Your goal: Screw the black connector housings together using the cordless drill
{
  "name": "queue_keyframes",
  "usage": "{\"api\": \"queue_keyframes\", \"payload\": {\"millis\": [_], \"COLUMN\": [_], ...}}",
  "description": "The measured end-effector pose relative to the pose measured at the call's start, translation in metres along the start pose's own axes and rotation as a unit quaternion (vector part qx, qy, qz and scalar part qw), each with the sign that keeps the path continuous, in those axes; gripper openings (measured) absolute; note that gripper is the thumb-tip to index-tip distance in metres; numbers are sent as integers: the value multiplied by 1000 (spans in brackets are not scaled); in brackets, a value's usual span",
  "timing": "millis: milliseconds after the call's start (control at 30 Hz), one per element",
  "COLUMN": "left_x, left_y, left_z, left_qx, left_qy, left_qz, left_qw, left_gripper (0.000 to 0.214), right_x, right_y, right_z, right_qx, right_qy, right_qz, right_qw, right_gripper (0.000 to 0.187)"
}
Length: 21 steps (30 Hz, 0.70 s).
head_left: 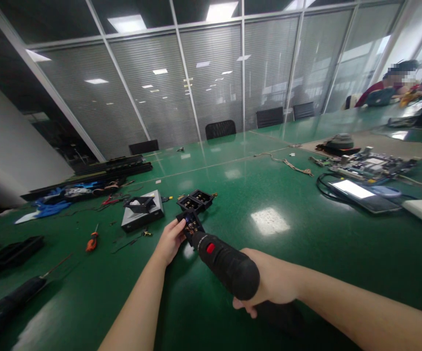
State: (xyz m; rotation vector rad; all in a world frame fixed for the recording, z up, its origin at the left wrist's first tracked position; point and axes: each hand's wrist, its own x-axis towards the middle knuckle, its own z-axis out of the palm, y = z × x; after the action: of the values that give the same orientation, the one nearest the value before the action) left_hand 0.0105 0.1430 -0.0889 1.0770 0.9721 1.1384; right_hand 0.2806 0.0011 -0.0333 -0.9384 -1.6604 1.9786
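Note:
My right hand [269, 278] is wrapped round the grip of a black cordless drill [221, 261] with a red button on its top. The drill's front end points away from me at a small black box [193, 225] with metal fittings inside. The drill hides its tip, so I cannot tell whether it touches a screw. My left hand [171, 238] grips that box by its left side, thumb on the rim. Just behind it lie similar black open boxes [198, 199] with brass-coloured parts inside.
Left of my hands lie a grey-and-black box [143, 214], an orange screwdriver [92, 242] and another power tool [13, 302]. Blue gloves [52, 207] sit farther back. At right are a phone-like device [360, 192] and circuit boards [372, 163]. A person [379, 90] sits at far right.

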Motion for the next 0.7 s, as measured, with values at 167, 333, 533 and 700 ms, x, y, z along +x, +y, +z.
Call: {"api": "queue_keyframes", "payload": {"millis": [167,333,533,700], "left_x": [-1,0,2,1], "left_y": [2,1,-3,-1], "left_z": [1,-1,-4,-3], "left_qx": [-2,-6,-16,-14], "left_qy": [-3,-1,-9,-8], "left_qz": [-1,0,1,0], "left_qw": [1000,1000,1000,1000], "left_gripper": [50,48,49,48], "right_x": [1,3,4,4], "right_y": [-1,1,5,7], "right_z": [1,0,-1,-1], "right_qx": [21,27,10,15], "right_qy": [3,6,7,3], "right_qz": [-1,0,0,-2], "right_qw": [1000,1000,1000,1000], "right_gripper": [30,33,31,31]}}
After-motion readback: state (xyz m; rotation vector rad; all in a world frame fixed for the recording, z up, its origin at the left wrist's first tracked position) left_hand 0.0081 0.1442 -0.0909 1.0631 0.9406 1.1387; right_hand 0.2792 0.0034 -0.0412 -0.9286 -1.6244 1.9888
